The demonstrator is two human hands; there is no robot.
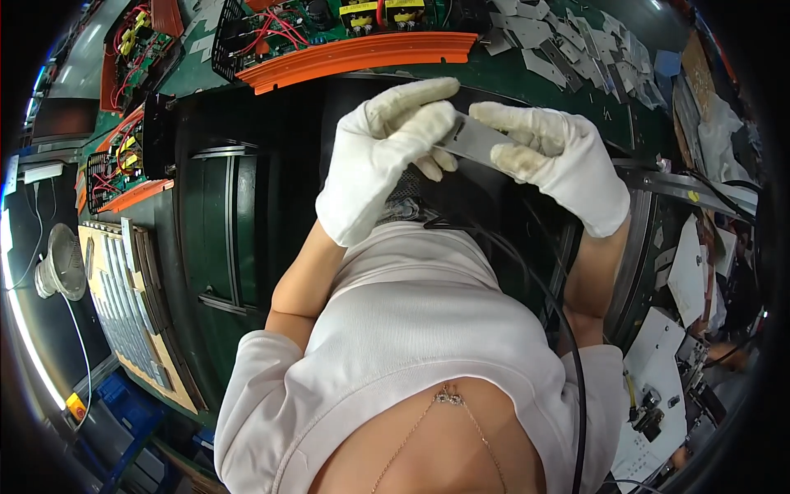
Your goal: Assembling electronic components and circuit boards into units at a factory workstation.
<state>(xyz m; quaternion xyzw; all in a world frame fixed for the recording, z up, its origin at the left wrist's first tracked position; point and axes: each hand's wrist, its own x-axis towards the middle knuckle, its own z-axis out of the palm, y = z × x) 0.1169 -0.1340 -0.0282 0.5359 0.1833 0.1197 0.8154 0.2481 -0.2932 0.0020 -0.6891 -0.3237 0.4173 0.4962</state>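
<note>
Both my hands wear white gloves and hold one thin grey metal plate (477, 142) between them, in front of my body near the bench edge. My left hand (387, 140) pinches the plate's left end between thumb and fingers. At its other end, my right hand (555, 152) grips the plate with the thumb below and fingers above. The plate tilts down toward the right, and its ends are partly hidden by the gloves. Just beyond my hands lies an orange metal rail (354, 59) along an open circuit assembly (304, 25) with red wires and yellow transformers.
Loose metal plates (568, 49) are heaped at the back right of the green bench. More orange-edged circuit assemblies (127, 156) stand at the left. A board with rows of grey strips (132, 296) leans lower left. A black cable (568, 329) hangs by my right arm.
</note>
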